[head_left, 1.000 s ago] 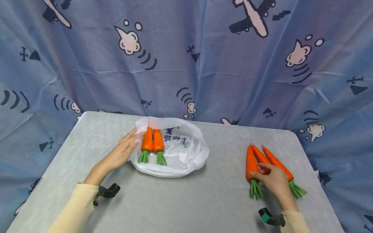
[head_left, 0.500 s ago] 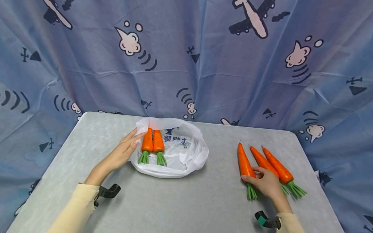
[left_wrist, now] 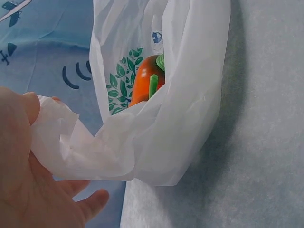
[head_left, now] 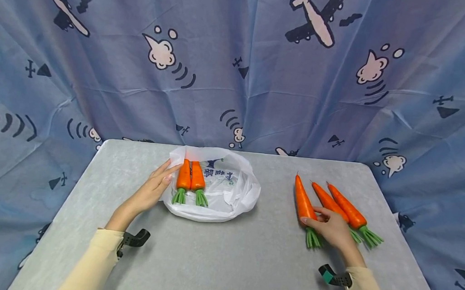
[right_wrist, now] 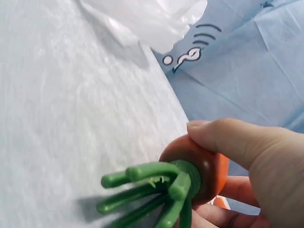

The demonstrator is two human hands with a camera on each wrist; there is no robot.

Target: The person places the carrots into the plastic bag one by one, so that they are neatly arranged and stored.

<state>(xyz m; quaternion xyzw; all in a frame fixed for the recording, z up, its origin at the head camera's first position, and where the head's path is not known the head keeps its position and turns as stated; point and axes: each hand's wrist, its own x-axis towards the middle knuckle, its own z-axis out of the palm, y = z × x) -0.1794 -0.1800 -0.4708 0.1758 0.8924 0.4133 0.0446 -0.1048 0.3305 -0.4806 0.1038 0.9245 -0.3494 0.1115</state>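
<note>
On the right of the table, my right hand (head_left: 334,228) grips an orange carrot (head_left: 303,200) near its leafy end, the tip pointing away. In the right wrist view, the thumb lies on one side of the carrot (right_wrist: 216,175) and the fingers curl round the other. A white plastic bag (head_left: 210,214) stands with its mouth spread, left of centre. Two carrots lie side by side in it, a left one (head_left: 183,180) and a right one (head_left: 198,178). My left hand (head_left: 151,193) pinches the bag's left rim between thumb and finger, as the left wrist view shows.
Two more carrots lie just right of the held one: a nearer carrot (head_left: 328,200), partly behind my right hand, and an outer carrot (head_left: 348,208). The grey table (head_left: 223,262) ends at a blue patterned curtain (head_left: 238,72) at the back.
My right hand has shifted left with the carrot, apart from the other two; it has barely moved in the last half second. The left hand and the bag stay in place.
</note>
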